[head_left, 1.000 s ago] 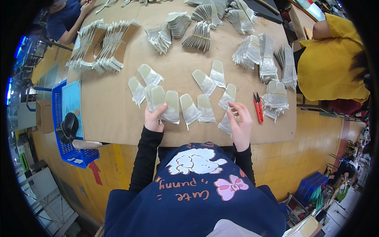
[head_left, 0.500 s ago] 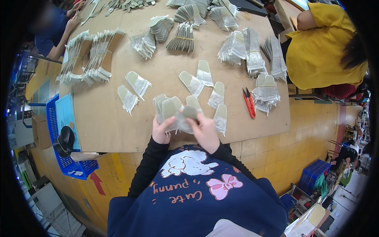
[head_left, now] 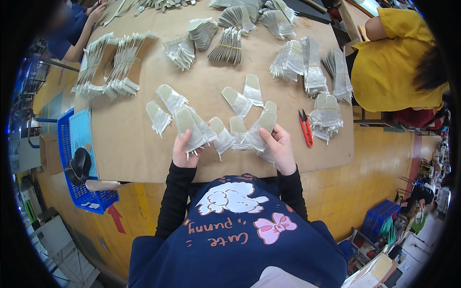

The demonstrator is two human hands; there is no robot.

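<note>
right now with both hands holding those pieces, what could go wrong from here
The fanned pale pieces in the left hand might slip out of line, since they overlap unevenly. The single piece in the right hand overlaps loose pieces in this view, so moving it could nudge them. The red-handled snips lie unsheathed to the right of that hand, which might brush them if it swings outward.

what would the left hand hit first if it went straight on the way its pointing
Beyond the tongue-shaped pieces it grips, the left hand would probably meet the loose pale piece lying just ahead on the brown table; the hand's height is unclear, so it might pass above.
</note>
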